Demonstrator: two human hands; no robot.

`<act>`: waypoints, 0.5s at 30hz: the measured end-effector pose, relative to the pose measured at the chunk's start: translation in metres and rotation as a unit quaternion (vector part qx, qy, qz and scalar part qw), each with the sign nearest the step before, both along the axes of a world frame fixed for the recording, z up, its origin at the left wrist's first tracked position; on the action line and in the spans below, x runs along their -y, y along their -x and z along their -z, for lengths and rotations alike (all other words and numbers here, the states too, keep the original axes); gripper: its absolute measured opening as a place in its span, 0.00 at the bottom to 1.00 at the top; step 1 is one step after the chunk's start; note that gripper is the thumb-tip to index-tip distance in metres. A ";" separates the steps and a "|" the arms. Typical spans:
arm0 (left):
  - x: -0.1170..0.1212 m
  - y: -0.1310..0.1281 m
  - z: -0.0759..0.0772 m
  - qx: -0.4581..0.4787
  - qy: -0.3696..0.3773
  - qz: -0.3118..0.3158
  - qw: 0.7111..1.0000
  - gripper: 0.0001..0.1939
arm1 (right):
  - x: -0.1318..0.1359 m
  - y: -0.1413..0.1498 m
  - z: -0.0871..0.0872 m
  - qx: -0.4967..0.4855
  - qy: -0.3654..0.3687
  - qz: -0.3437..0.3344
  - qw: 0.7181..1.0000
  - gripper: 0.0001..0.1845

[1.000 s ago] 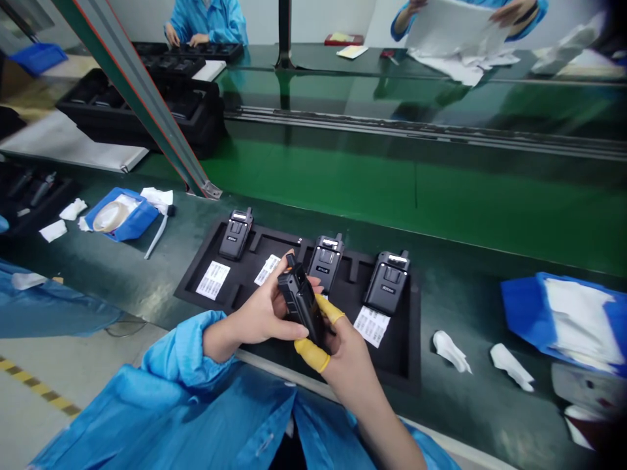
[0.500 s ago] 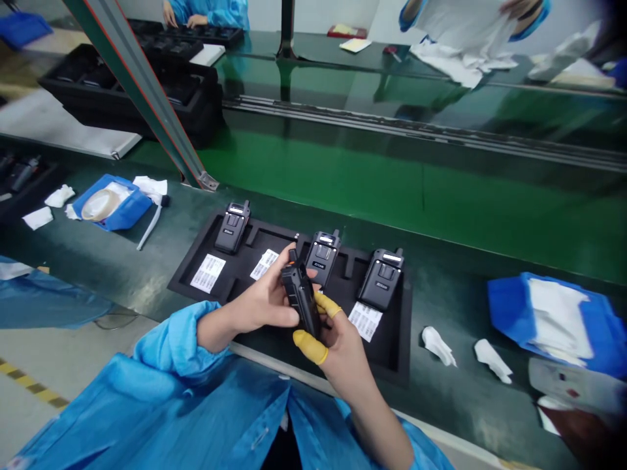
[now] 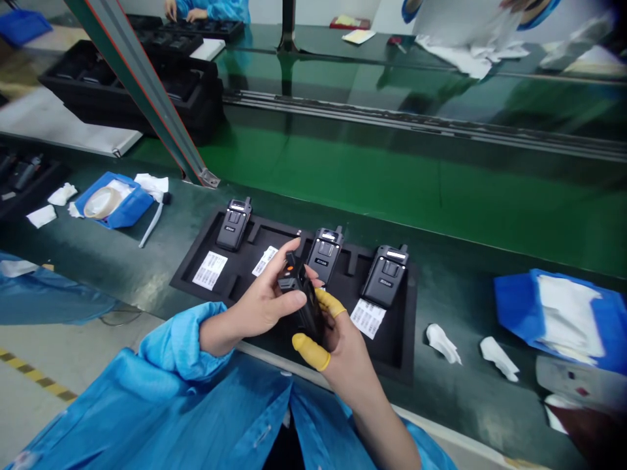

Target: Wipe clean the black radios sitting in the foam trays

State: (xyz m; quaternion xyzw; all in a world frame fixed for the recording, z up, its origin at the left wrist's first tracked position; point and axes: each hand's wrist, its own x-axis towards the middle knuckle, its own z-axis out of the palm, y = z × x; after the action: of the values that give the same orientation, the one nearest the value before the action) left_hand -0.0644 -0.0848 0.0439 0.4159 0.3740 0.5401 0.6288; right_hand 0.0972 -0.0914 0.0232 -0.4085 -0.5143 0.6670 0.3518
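The left hand [image 3: 262, 307] is wrapping its fingers around a black handheld radio [image 3: 300, 300], and the right hand [image 3: 345, 356], wearing yellow finger cots [image 3: 311, 351], is pinching the radio's far side. The radio is tilting, dark-cased with a small orange mark, just above a black foam tray [image 3: 386, 352] holding three similar radios [image 3: 234, 224].
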 end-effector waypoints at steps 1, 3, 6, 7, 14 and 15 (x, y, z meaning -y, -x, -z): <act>0.000 0.000 -0.002 -0.003 -0.006 0.008 1.000 0.38 | 0.000 0.000 -0.002 -0.009 0.010 -0.004 1.000 0.37; 0.001 0.000 -0.004 -0.007 -0.014 0.018 1.000 0.39 | 0.001 0.000 -0.004 -0.023 0.027 -0.009 0.999 0.37; 0.001 0.000 -0.006 -0.004 -0.014 0.024 1.000 0.40 | 0.003 -0.002 -0.004 -0.022 0.045 -0.017 0.999 0.39; 0.001 -0.001 -0.006 -0.002 -0.013 0.025 1.000 0.41 | 0.003 -0.003 -0.004 -0.022 0.050 -0.020 0.998 0.39; 0.001 -0.001 -0.005 -0.022 -0.023 0.037 0.999 0.42 | 0.003 -0.002 -0.008 -0.040 0.056 -0.002 0.998 0.37; 0.001 -0.001 -0.006 -0.023 -0.023 0.041 0.999 0.42 | 0.004 -0.001 -0.008 -0.039 0.051 0.001 0.998 0.36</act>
State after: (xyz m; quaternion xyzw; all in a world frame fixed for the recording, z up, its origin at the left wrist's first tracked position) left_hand -0.0631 -0.0863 0.0499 0.4572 0.3585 0.5128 0.6320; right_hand 0.0987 -0.0953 0.0312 -0.4000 -0.4648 0.7076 0.3513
